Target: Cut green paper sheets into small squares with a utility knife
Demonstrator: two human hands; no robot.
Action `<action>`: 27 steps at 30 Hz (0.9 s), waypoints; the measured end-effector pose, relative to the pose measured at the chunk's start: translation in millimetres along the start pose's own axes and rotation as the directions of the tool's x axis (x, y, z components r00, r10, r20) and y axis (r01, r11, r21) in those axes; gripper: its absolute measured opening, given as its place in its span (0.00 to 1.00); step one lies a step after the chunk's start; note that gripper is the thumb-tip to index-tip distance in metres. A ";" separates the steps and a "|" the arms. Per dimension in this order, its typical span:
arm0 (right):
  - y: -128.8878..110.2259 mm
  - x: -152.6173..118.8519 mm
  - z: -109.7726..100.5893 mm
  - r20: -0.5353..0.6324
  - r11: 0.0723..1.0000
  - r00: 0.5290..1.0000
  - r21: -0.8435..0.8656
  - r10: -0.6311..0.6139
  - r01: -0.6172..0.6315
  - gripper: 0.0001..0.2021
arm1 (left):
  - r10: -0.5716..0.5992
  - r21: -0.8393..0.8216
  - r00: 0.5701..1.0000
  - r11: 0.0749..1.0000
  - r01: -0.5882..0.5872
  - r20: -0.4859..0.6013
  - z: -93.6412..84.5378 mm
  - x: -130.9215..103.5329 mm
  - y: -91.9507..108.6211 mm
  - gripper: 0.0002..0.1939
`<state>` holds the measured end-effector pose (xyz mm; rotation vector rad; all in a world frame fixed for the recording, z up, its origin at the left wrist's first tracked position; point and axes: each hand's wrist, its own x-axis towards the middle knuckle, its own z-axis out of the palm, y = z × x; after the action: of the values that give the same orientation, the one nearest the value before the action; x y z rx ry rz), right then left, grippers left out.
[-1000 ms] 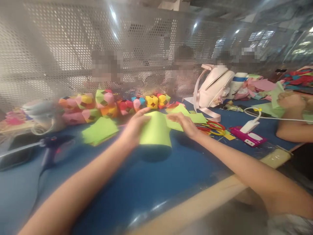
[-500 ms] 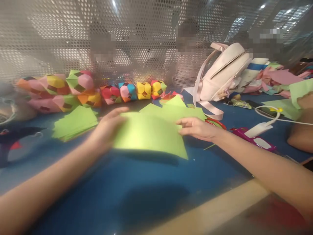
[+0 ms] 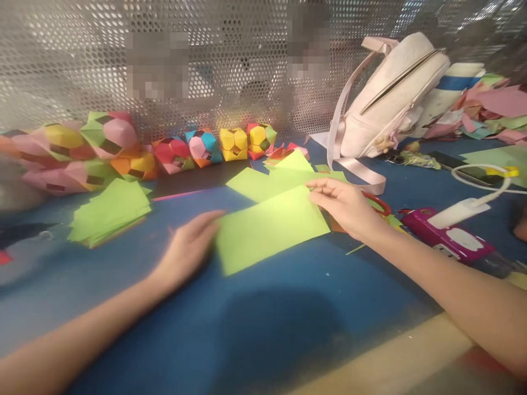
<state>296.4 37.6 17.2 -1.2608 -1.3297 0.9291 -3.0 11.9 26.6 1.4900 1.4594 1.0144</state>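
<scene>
A light green sheet of paper (image 3: 269, 233) is held slightly tilted above the blue table. My right hand (image 3: 343, 206) pinches it near its upper right corner, thumb and fingers closed on the edge. At the sheet's left edge is my left hand (image 3: 189, 247), somewhat blurred, its fingers stretched out towards the upper left corner; it does not visibly grip the paper. Behind the sheet lie more green papers (image 3: 263, 184), partly covered by it. A neat stack of green paper squares (image 3: 111, 213) rests left of my left hand. Red scissors handles (image 3: 379, 204) show behind my right wrist.
Folded colourful paper balls (image 3: 111, 134) line the back along a perforated metal screen (image 3: 230, 60). A pink backpack (image 3: 391, 99) leans there on the right, beside a heap of paper scraps (image 3: 494, 112). Near my right forearm lies a purple power strip (image 3: 448, 233) with a white plug and cable.
The sheet has turned and flattened, its right end now higher. My left hand has moved down to its left edge, and my right hand has shifted to its upper right corner. The view has shifted.
</scene>
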 end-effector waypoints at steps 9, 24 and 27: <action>6.1 -1.0 11.2 -0.021 0.993 0.996 -0.072 -0.092 0.090 0.12 | 0.214 0.182 0.971 0.956 -0.230 0.105 4.7 -0.1 -9.8 0.08; -33.0 -63.4 45.6 0.331 0.289 0.455 -0.444 -0.827 0.848 0.06 | -0.051 -0.208 0.942 0.970 0.126 0.333 32.1 -43.3 9.4 0.06; -34.2 -68.1 47.4 0.414 0.169 0.383 -0.466 -0.826 0.868 0.05 | -0.082 -0.308 0.916 0.927 0.214 0.393 34.4 -46.9 10.3 0.05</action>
<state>237.9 -29.0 31.2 -0.6306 -2.1517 -0.3922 32.2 -35.5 23.3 1.2123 1.0419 0.7894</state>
